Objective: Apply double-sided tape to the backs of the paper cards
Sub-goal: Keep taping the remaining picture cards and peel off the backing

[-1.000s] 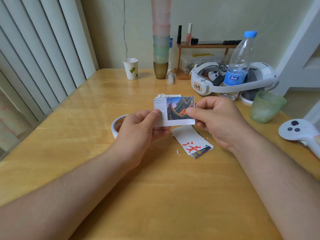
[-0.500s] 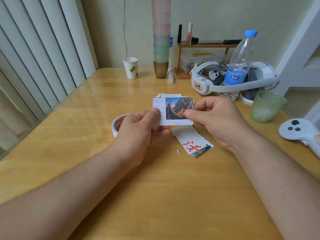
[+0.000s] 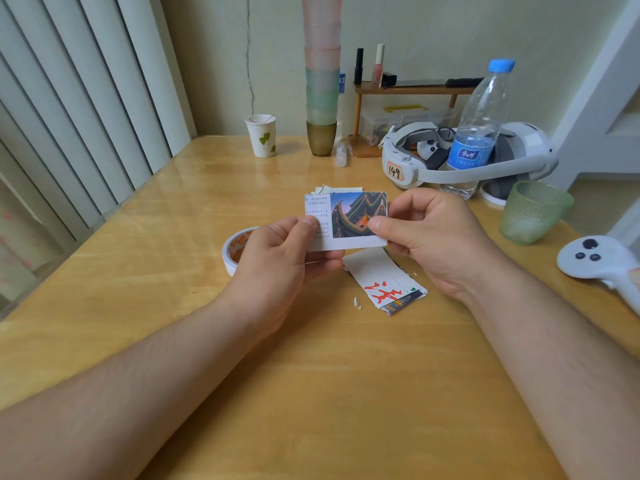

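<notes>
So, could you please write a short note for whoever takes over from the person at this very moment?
Left hand: pinches the left edge of the picture card, thumb on its front.
Right hand: pinches the card's right edge.
The card is held up above the table, printed side facing the camera; its back is hidden, so I cannot tell whether it is taped.
Tape roll: flat on the table, behind the left hand.
Card pile: on the table under the hands. More paper lies beyond the held card.
Left: check the held card's back, tape it if bare, then do the pile.
</notes>
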`<state>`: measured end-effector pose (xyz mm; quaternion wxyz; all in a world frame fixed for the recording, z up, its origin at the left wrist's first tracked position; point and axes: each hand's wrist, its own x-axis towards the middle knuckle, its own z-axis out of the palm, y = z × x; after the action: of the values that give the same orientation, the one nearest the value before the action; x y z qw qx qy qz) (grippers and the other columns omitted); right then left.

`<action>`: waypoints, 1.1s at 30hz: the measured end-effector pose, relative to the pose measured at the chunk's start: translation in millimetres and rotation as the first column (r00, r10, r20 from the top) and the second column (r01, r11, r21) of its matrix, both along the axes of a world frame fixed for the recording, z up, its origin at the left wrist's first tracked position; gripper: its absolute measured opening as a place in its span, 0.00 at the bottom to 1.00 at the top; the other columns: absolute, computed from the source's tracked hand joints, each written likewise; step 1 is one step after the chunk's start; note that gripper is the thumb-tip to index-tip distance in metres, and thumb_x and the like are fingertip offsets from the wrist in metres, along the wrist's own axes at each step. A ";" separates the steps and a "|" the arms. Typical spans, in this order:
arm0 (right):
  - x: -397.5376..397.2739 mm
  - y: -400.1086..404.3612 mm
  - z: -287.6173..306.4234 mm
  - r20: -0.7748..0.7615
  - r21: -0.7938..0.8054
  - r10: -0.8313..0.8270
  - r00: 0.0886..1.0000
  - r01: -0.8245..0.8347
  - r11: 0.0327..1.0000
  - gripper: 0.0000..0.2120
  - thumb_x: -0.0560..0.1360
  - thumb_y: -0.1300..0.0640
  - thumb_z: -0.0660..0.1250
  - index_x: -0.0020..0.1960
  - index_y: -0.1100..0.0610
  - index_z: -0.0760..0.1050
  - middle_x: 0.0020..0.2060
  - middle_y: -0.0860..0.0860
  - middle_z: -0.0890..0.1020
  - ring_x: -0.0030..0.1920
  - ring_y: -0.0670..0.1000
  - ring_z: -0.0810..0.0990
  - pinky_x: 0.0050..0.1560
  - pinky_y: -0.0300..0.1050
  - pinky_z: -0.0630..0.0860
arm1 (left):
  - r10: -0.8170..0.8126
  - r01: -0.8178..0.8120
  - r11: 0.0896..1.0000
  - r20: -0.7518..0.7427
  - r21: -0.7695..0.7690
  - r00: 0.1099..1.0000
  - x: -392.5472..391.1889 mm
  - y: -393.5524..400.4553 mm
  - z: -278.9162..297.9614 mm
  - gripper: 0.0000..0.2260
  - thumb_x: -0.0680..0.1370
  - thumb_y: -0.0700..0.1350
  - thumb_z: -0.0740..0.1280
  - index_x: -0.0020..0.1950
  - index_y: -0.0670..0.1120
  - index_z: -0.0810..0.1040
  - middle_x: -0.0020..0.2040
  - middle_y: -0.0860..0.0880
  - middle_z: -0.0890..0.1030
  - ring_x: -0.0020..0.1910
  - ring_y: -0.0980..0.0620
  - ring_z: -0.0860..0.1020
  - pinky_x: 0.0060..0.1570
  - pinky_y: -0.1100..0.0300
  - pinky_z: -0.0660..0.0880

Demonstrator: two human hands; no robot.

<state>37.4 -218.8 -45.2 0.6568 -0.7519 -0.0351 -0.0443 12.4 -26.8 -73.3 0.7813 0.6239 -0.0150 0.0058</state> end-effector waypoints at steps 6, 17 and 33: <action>0.0 0.2 -0.2 -0.007 0.020 0.000 1.000 0.000 1.000 0.07 0.73 0.64 0.78 0.41 0.58 0.80 0.38 0.59 0.83 0.37 0.53 0.77 0.40 0.45 0.78 | 0.001 0.000 1.000 -0.005 0.007 1.000 0.1 0.4 0.2 0.14 0.88 0.45 0.58 0.58 0.42 0.83 0.52 0.42 0.88 0.46 0.47 0.84 0.54 0.51 0.85; -4.3 10.3 2.7 -0.117 0.198 0.075 0.990 -0.051 0.979 0.16 0.76 0.63 0.75 0.58 0.55 0.72 0.48 0.53 0.89 0.44 0.50 0.86 0.46 0.49 0.81 | 0.014 -0.015 1.000 0.036 0.013 0.999 0.4 -2.5 -1.8 0.14 0.88 0.45 0.60 0.58 0.42 0.84 0.53 0.42 0.88 0.46 0.49 0.85 0.53 0.54 0.84; -6.8 20.9 -7.3 -0.157 0.150 0.108 0.982 -0.085 0.985 0.04 0.77 0.60 0.73 0.49 0.52 0.84 0.47 0.51 0.89 0.47 0.49 0.84 0.49 0.46 0.78 | -0.063 0.062 0.996 -0.003 -0.061 0.998 -1.2 -1.4 2.4 0.10 0.86 0.41 0.61 0.55 0.45 0.83 0.49 0.41 0.88 0.42 0.45 0.85 0.46 0.55 0.84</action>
<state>30.6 -197.9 -52.4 0.7109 -0.7015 -0.0141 0.0475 11.2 -28.2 -70.9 0.7998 0.5991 -0.0323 -0.0199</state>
